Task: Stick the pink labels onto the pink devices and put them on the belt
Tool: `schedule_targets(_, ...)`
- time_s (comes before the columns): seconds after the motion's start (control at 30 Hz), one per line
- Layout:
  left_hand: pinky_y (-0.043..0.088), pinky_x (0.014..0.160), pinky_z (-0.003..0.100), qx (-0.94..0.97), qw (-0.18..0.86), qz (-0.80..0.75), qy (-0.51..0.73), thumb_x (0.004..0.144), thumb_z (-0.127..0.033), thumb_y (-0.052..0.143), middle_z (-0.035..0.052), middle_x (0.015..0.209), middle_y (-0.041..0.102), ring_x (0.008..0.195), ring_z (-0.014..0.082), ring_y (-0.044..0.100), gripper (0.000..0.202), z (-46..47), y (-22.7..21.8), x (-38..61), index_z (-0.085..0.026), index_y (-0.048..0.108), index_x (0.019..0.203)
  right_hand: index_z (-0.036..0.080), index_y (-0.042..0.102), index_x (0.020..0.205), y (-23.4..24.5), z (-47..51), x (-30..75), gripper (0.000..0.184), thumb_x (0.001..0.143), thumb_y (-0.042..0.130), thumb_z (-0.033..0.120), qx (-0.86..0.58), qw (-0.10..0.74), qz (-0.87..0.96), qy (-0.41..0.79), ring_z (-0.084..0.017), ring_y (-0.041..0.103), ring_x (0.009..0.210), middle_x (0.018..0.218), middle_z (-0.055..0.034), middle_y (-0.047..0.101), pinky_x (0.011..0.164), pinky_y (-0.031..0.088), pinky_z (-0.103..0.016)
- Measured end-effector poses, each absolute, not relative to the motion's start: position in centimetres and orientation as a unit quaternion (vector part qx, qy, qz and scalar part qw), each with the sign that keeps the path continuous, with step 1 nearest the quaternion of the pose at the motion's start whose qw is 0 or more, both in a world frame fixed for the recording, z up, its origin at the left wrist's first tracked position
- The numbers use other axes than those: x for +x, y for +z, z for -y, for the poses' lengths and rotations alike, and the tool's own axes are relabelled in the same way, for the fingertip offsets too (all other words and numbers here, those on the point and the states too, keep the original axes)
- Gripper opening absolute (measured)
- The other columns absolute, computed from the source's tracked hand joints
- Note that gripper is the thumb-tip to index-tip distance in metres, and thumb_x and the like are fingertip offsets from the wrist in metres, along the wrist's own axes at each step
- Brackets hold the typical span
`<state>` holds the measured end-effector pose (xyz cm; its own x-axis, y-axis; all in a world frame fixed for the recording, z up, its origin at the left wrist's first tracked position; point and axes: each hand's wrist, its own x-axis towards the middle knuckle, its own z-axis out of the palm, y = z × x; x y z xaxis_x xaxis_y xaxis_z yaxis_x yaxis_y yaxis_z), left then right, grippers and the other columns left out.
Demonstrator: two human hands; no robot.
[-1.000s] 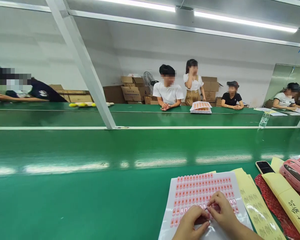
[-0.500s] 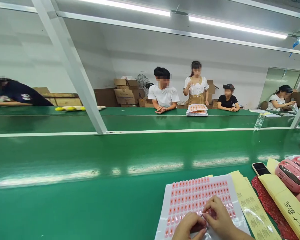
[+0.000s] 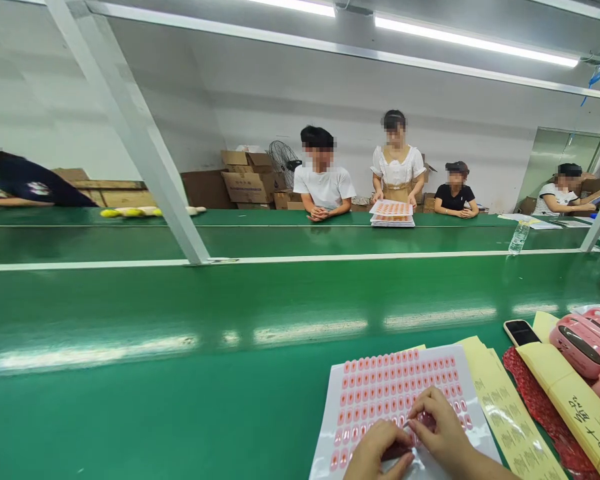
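Observation:
A white sheet (image 3: 333,393) carries rows of small glossy pink pieces with orange-red centres, shaped like false nails. It lies on the green table at the lower right. Over its lower part, my left hand (image 3: 377,450) is closed, thumb and fingers drawn together. Close beside it, my right hand (image 3: 443,427) pinches with thumb and forefinger. A tiny pale bit shows between the fingertips where the hands meet, too small to name. The hands cover some of the pieces.
Yellow label sheets (image 3: 513,413), red bubble wrap (image 3: 537,400), a phone (image 3: 521,333) and pink cases (image 3: 583,347) lie to the right. A bottle (image 3: 519,238) stands further back. Several people sit or stand across the green table (image 3: 155,413). A slanting white post (image 3: 140,147) rises at left.
My hands stay pinched at nearly the same spot on the sheet. Across the table, the standing person has lowered a raised hand to the stack of sheets.

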<state>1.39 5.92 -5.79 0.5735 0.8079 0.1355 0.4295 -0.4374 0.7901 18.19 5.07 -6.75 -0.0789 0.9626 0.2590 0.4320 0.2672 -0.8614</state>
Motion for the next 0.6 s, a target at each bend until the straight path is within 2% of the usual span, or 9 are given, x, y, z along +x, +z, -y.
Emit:
schedule_targets(0.4, 0.044, 0.072, 0.026, 0.808, 0.36, -0.384, 0.264, 0.075, -0.025, 0.054, 0.0037, 0.084, 0.066, 0.078, 0.0176, 0.058, 0.011, -5.9, -5.6, 1.6, -0.021, 0.063, 0.081, 0.02, 0.063, 0.078, -7.6, -5.3, 18.8, 0.013, 0.073, 0.055, 0.011, -0.498, 0.436, 0.686, 0.302, -0.018, 0.054, 0.077, 0.082, -0.0041, 0.056, 0.065, 0.042, -0.028)
schedule_targets(0.6, 0.045, 0.072, 0.026, 0.81, 0.354, -0.386, 0.264, 0.075, -0.026, 0.055, 0.0029, 0.083, 0.067, 0.077, 0.0176, 0.059, 0.011, -5.7, -5.4, 1.6, -0.022, 0.063, 0.08, 0.02, 0.063, 0.076, -7.1, -5.2, 18.6, 0.013, 0.07, 0.056, 0.01, -0.511, 0.437, 0.675, 0.303, -0.018, 0.053, 0.076, 0.08, -0.0038, 0.056, 0.064, 0.041, -0.028)
